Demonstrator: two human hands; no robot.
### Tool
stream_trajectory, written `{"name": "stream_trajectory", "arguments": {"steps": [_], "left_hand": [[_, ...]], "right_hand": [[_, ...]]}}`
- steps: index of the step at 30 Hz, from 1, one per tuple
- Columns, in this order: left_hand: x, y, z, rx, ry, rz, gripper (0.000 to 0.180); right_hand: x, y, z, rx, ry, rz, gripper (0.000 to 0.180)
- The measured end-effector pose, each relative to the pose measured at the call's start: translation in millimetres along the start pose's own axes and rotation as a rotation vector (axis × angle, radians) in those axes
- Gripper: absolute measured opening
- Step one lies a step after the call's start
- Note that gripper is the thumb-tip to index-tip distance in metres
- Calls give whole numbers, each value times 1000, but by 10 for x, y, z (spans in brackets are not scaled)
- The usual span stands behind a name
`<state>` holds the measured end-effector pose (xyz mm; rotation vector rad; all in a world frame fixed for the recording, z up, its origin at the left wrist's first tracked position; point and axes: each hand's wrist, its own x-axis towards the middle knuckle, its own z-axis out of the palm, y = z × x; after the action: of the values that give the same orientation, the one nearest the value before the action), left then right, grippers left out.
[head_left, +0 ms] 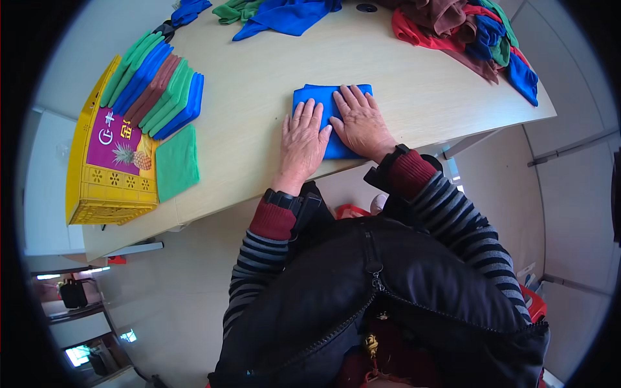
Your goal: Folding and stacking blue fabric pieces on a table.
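Note:
A folded blue cloth point(314, 96) lies flat on the light wooden table point(259, 84), near its front edge. My left hand point(303, 142) presses on the cloth's left half with fingers spread. My right hand point(361, 123) lies flat on its right half, fingers spread and pointing away from me. The two hands touch side by side, and neither grips anything.
A yellow crate point(107, 187) at the left holds a row of folded green, blue and brown cloths point(158, 90). A folded green cloth point(176, 161) lies beside it. Loose blue and green cloths point(278, 14) sit at the back, and a mixed heap point(472, 32) at the back right.

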<state>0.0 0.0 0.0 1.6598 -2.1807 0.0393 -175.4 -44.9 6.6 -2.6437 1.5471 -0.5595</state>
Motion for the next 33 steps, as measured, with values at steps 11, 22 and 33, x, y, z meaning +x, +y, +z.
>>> {"name": "stream_trajectory", "arguments": {"steps": [11,22,33], "left_hand": [[-77,15,-147,111,8,-155,53],[-165,-37,-15,57,85,-23,47],[-152,-25,-20,81,98,-19,45]], "right_hand": [[-39,-39,-144,12,29,-106,62],[-42,-142,-34,0,-81,-193,61],[70,98,-48,224,-113,-213,57]]}}
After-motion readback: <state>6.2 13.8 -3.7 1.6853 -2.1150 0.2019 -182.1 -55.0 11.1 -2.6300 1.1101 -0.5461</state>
